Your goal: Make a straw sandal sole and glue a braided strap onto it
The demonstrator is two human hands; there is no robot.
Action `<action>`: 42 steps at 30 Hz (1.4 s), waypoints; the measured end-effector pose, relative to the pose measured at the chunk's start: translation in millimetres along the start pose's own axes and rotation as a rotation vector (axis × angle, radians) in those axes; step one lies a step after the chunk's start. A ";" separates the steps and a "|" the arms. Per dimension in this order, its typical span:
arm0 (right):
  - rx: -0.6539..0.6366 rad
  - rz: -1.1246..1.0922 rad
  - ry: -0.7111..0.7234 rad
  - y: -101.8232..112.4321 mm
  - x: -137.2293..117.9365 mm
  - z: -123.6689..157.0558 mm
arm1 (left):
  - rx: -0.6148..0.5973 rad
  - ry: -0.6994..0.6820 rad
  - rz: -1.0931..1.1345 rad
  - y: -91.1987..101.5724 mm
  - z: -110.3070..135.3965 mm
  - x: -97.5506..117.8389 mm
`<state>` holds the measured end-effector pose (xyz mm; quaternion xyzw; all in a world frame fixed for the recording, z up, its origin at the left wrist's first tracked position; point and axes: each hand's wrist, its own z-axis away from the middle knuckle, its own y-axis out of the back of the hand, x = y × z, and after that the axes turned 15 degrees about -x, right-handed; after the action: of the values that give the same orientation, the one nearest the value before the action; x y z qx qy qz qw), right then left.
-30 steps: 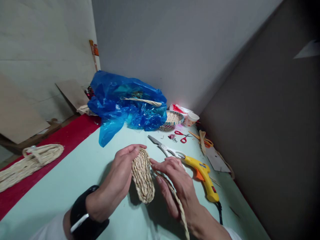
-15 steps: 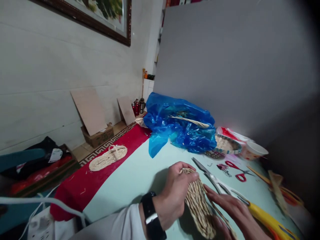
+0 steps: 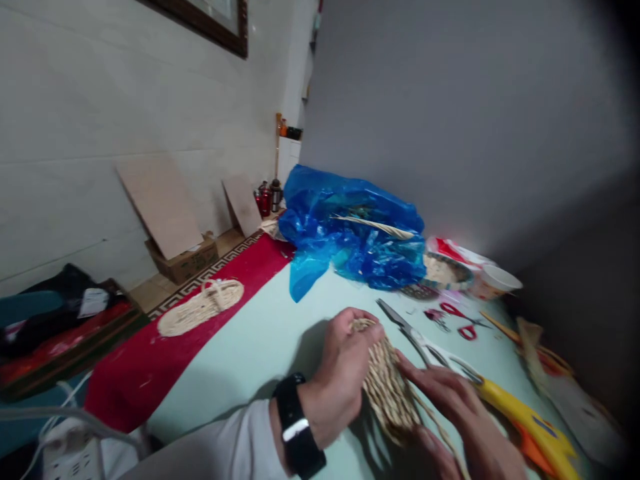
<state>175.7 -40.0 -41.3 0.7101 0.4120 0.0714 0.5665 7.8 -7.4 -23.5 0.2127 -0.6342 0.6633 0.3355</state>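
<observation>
A woven straw shoe sole (image 3: 387, 387) is held tilted above the pale green tabletop, low in the middle of the head view. My left hand (image 3: 345, 373), with a black watch on its wrist, closes round the sole's far end, thumb on top. At the sole's right edge is my right hand (image 3: 455, 413), its fingertips and thumb touching the braid. A loose straw strand (image 3: 435, 417) runs from that edge through the gap between the right thumb and fingers. Part of the sole's near end is hidden by the right thumb.
Large scissors (image 3: 410, 330) and a yellow-handled tool (image 3: 525, 420) lie right of my hands, with red-handled scissors (image 3: 467, 330) beyond. A blue plastic bag (image 3: 350, 233) holds straw at the back, near a white bowl (image 3: 500, 279). Another straw sole (image 3: 197, 310) rests on red cloth (image 3: 130, 373).
The whole scene has shifted up and left as the head view turned. The sole appears slightly more tilted and foreshortened, with both hands still on it.
</observation>
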 end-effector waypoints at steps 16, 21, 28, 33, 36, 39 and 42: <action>0.196 -0.555 -0.153 29.3 -4.6 -14.6 | -0.092 0.105 -0.306 -9.1 -4.7 19.8; 0.153 -0.716 -0.175 41.0 -2.6 -16.6 | -0.112 0.182 -0.342 -13.1 -3.3 21.1; 0.139 -0.711 -0.165 51.1 -3.5 -18.7 | -0.140 0.239 -0.339 -14.8 2.1 23.7; 0.092 -0.688 -0.128 55.3 -0.5 -18.2 | -0.127 0.247 -0.326 -21.5 4.8 24.5; 0.062 -0.658 -0.090 55.3 0.9 -17.5 | -0.110 0.244 -0.340 -24.4 4.9 24.1; 0.065 -0.636 -0.053 53.5 1.8 -17.9 | -0.094 0.262 -0.359 -25.0 5.7 23.4; 0.072 -0.619 -0.020 50.3 3.3 -18.3 | -0.071 0.288 -0.372 -25.7 7.0 22.7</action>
<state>192.8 -25.1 7.3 0.5711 0.6053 -0.1259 0.5400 9.6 -11.1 11.3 0.2172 -0.5528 0.5907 0.5461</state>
